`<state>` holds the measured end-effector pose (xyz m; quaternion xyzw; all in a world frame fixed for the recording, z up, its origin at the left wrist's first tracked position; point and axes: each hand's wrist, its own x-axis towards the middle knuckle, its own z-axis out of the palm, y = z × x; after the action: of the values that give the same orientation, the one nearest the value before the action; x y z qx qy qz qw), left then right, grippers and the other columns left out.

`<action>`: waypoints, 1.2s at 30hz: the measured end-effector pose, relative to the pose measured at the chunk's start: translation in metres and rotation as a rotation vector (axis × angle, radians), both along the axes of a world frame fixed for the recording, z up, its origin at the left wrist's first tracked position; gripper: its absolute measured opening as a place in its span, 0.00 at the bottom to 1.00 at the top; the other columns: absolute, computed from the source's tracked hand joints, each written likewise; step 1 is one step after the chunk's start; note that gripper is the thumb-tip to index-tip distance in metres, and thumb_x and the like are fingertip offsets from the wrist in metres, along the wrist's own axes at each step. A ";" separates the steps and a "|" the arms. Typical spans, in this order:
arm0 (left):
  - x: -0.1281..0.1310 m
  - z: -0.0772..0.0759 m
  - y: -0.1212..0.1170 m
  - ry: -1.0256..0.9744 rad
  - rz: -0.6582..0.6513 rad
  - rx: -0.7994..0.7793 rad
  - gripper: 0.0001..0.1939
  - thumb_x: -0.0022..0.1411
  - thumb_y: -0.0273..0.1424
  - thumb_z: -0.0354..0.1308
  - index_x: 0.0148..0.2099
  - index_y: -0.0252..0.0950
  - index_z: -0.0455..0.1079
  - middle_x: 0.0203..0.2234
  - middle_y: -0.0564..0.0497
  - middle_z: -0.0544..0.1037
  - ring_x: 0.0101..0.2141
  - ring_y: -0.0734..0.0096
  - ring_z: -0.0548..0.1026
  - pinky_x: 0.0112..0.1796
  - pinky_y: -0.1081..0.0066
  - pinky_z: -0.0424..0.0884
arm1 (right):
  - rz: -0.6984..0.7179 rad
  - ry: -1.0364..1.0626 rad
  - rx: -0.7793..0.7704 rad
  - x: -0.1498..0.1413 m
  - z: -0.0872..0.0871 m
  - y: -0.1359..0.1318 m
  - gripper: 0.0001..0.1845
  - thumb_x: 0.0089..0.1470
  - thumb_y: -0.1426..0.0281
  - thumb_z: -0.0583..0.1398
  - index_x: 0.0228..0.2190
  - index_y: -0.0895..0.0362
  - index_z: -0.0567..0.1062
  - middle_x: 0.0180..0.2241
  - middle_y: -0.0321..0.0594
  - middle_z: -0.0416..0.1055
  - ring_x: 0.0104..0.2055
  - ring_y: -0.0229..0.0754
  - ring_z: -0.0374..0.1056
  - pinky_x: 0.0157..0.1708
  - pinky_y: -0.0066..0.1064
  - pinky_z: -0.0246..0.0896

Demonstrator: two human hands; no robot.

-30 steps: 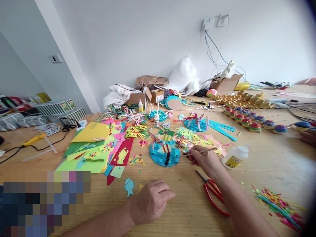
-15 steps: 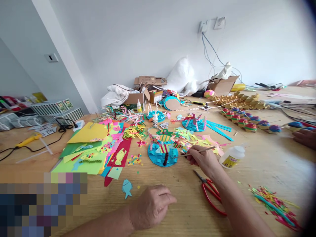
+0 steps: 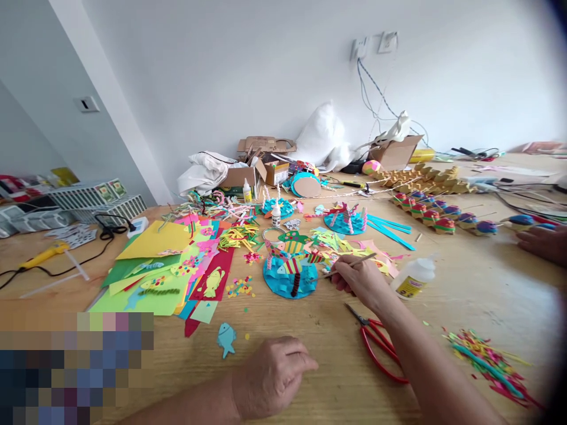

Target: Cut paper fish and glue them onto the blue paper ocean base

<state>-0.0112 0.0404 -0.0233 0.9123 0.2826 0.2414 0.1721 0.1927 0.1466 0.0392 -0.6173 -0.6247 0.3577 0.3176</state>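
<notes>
My right hand [image 3: 354, 276] is pinched around a thin wooden stick [image 3: 367, 258], whose tip points left at the edge of a round blue paper base [image 3: 274, 288]. Several striped paper fish [image 3: 293, 267] and a dark brown fuzzy stem [image 3: 296, 284] stand up from that base. On the table at the front, my left hand [image 3: 274, 375] rests with its fingers curled together and nothing visible in them. A blue paper fish [image 3: 226, 339] lies to its left. Red-handled scissors [image 3: 376, 342] lie partly under my right forearm, and a white glue bottle [image 3: 415, 277] stands beyond it.
Coloured paper sheets [image 3: 155, 239] are stacked at left, beside paper dots [image 3: 241, 287]. Behind stand another blue base [image 3: 345, 221] and a small glue bottle [image 3: 276, 213]. Painted egg-carton pieces [image 3: 443, 224] and another person's hand [image 3: 543, 244] are at right, paper scraps [image 3: 487, 366] nearer.
The stick in my right hand is slightly more tilted, and its tip has drawn back a little from the blue base. My left hand has stayed put. The view has shifted slightly.
</notes>
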 end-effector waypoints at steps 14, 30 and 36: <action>-0.001 0.002 0.000 -0.023 0.004 -0.018 0.16 0.55 0.17 0.45 0.41 0.34 0.68 0.31 0.48 0.73 0.32 0.72 0.70 0.34 0.77 0.68 | 0.003 -0.027 -0.069 -0.002 0.009 0.005 0.09 0.41 0.75 0.50 0.16 0.58 0.66 0.16 0.35 0.68 0.16 0.33 0.64 0.16 0.22 0.57; 0.001 -0.001 0.004 -0.103 0.020 -0.029 0.16 0.53 0.16 0.45 0.40 0.32 0.69 0.30 0.47 0.74 0.30 0.73 0.72 0.31 0.78 0.67 | -0.010 0.030 -0.067 0.005 0.002 0.005 0.11 0.43 0.75 0.49 0.14 0.58 0.65 0.13 0.33 0.65 0.16 0.32 0.61 0.16 0.22 0.55; 0.001 -0.001 0.004 -0.106 0.015 -0.033 0.16 0.54 0.16 0.45 0.40 0.31 0.69 0.30 0.47 0.74 0.31 0.72 0.72 0.32 0.78 0.67 | -0.011 -0.009 -0.051 0.004 0.004 0.001 0.11 0.44 0.74 0.49 0.14 0.58 0.65 0.13 0.33 0.64 0.16 0.32 0.61 0.16 0.22 0.54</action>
<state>-0.0103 0.0439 -0.0247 0.8930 0.2839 0.2862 0.2000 0.1964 0.1479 0.0430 -0.6304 -0.6133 0.3689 0.3008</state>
